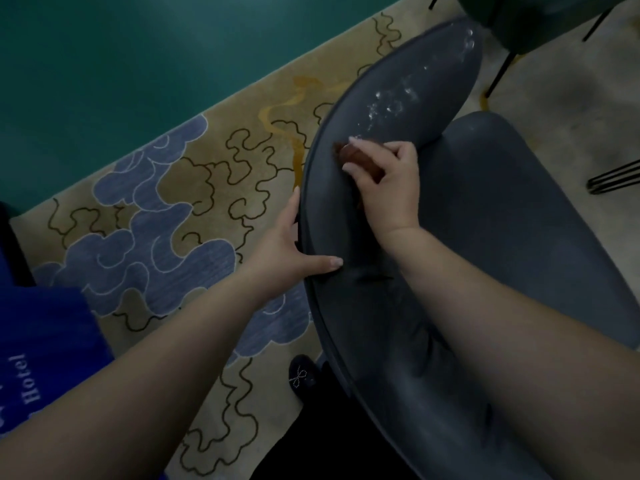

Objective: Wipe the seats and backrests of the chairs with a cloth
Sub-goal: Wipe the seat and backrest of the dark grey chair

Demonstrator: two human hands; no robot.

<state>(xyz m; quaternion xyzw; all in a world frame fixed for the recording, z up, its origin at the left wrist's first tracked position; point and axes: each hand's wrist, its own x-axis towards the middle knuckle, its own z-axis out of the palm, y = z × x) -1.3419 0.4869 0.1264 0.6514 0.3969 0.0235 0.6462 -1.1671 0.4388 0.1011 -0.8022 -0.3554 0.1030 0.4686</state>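
A dark grey upholstered chair fills the right half of the view, with its curved backrest (398,109) running from the upper right down to the bottom centre and its seat (512,216) to the right. White dusty specks (391,105) mark the upper inner face of the backrest. My right hand (388,185) grips a bunched brown cloth (349,155) and presses it on the backrest just below the specks. My left hand (294,244) holds the backrest's outer rim, thumb lying on the inner face and fingers behind the edge.
A patterned carpet (166,209) with blue clouds lies left of the chair, bordered by a teal floor area (121,71). Another dark chair (540,22) with thin black legs stands at the top right. More black metal legs (613,178) sit at the right edge. My black shoe (301,375) shows below.
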